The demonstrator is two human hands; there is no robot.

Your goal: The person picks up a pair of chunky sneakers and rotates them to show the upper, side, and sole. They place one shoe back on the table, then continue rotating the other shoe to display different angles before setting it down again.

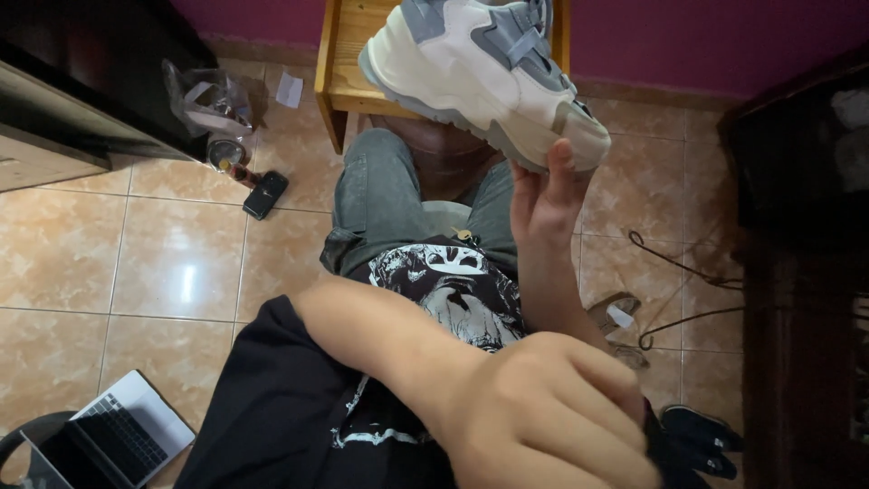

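My right hand is raised in front of me, fingers stretched upward and pressed against the sole of a chunky sneaker, with one fingertip showing at the toe edge. I am propping the shoe up from below rather than wrapping it; how the thumb sits I cannot tell. The sneaker is cream-white with grey panels and straps, a thick moulded sole, tilted with its toe pointing down to the right, above my knees and in front of a wooden stool.

My left hand is close to the camera, crossing low over my chest, fingers curled into a loose fist with the knuckles up; I cannot see anything inside it. It is well apart from the shoe.

I wear grey jeans and a black printed shirt. On the glossy tan floor tiles lie a dark phone, a crumpled clear plastic bag, an open laptop and a thin black cord.
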